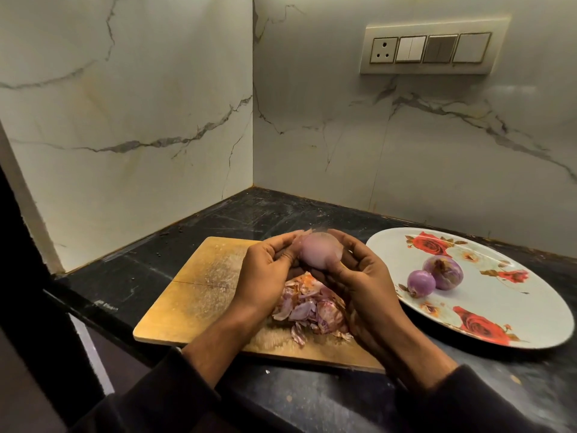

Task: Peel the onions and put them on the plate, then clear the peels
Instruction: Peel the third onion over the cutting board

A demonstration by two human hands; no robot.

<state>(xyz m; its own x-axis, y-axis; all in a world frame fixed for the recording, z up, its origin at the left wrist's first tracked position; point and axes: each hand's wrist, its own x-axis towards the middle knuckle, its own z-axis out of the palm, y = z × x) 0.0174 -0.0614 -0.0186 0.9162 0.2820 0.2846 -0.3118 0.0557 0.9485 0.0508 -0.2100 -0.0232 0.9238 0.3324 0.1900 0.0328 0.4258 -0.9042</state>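
A pale purple onion is held above the wooden cutting board, blurred by motion. My right hand cups it from the right and underneath. My left hand grips its left side, fingers curled at a thin flap of skin near the top. Under my hands a heap of purple and orange peels lies on the board. To the right, the white plate with red roses holds two peeled onions, a small one and a larger one, touching each other.
The board and plate sit on a black stone counter in a corner of marble-look walls. A switch panel is on the right wall. The counter's front edge runs along the lower left, with a dark drop beside it.
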